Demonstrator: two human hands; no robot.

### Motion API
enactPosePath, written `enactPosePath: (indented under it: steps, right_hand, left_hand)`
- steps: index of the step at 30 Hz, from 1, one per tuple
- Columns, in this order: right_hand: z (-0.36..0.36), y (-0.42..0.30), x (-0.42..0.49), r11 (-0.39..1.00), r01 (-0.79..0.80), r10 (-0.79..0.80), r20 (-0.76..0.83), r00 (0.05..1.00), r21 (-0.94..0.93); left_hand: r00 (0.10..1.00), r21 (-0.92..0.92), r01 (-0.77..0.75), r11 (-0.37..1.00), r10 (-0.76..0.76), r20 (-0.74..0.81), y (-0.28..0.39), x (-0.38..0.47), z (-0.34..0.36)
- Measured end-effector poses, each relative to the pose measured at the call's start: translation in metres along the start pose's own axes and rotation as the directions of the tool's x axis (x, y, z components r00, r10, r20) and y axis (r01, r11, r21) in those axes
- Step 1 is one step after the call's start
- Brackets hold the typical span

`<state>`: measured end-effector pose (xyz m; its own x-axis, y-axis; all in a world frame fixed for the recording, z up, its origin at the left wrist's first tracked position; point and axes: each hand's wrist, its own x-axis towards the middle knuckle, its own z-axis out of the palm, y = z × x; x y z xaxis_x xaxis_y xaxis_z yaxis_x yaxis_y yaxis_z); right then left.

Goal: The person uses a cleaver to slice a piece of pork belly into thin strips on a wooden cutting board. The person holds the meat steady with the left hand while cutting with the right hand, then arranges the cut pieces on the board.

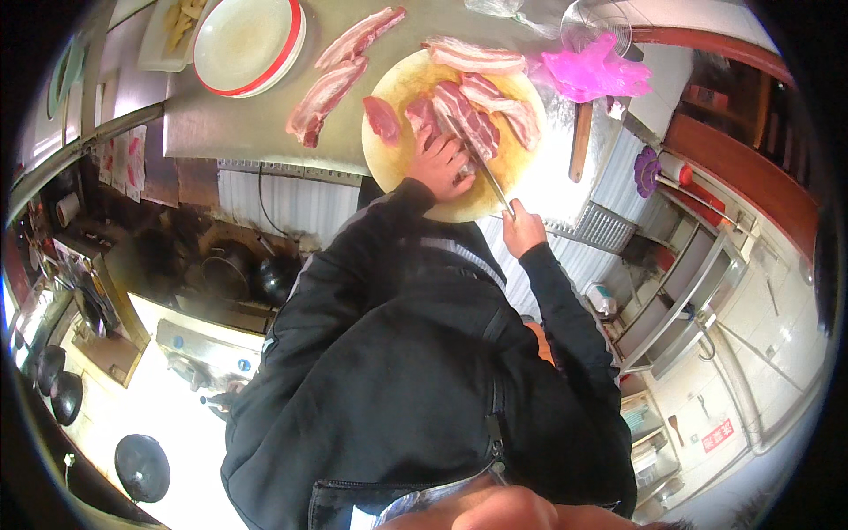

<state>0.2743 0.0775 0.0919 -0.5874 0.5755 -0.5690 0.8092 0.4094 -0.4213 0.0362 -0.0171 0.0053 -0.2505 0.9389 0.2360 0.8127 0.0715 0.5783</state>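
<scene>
On the round chopping board (pixel 391 162) lie several pieces of raw pork. My right hand (pixel 523 228) grips a knife (pixel 487 172), whose blade slants away from me between a dark red slab of meat (pixel 474 122) and my left hand (pixel 440 164). Fingers curled, my left hand holds down a smaller piece of red meat (pixel 421 114), partly hidden beneath it. A separate chunk of lean meat (pixel 381 120) rests at the board's left side. Fatty pork strips lie at the right (pixel 507 109) and along the far rim (pixel 474 55).
Left of the board, two pork belly strips (pixel 328 93) lie on the metal counter (pixel 245 126). Stacked red-rimmed plates (pixel 245 46) stand beyond them. To the right are a pink plastic bag (pixel 596 69), a wire strainer (pixel 593 23) and a wooden handle (pixel 581 142).
</scene>
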Motion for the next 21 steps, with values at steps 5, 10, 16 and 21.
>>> enactPosePath:
  steps: [5,10,16,21]
  right_hand:
    - [0.006,-0.005,0.014,0.995,-0.066,0.069,0.039,0.997,-0.072]
    - [0.006,-0.042,0.054,0.986,-0.147,0.152,0.064,0.986,-0.080]
    - [0.002,-0.103,0.113,0.993,-0.100,0.104,0.069,0.992,-0.061]
    - [-0.007,-0.149,0.190,0.995,0.093,-0.096,-0.083,0.992,-0.035]
  left_hand:
    - [0.999,0.029,0.003,1.000,-0.002,-0.035,-0.004,0.004,0.007]
    - [0.997,-0.030,-0.019,0.999,0.016,-0.074,-0.011,0.003,0.013]
    - [0.999,-0.005,-0.040,0.999,0.040,-0.034,-0.020,-0.006,0.017]
    - [0.998,-0.108,-0.052,0.993,0.049,-0.027,-0.010,-0.020,0.007]
